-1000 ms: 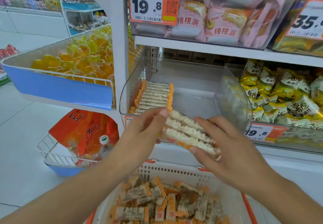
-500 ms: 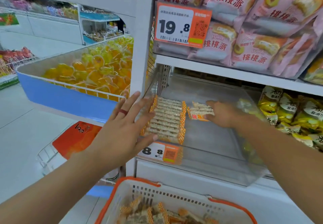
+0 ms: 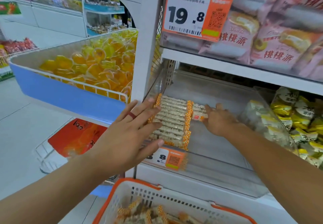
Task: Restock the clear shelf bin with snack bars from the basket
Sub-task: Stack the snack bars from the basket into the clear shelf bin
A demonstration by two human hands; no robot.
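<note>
Inside the clear bin point(image 3: 227, 154), the right hand point(image 3: 218, 120) pinches a small stack of snack bars point(image 3: 199, 113) beside the row of bars point(image 3: 170, 122) at the bin's left, likely starting a second row. The left hand point(image 3: 129, 133), fingers spread, rests against the bin's left front, probably steadying it. More bars wait in the basket point(image 3: 157, 197) below the bin.

Left hand point(image 3: 130, 133): fingers straight and spread, palm forward (red band on one finger).
Right hand point(image 3: 219, 121): forearm extended, fingers reaching forward, grip unclear.
</note>
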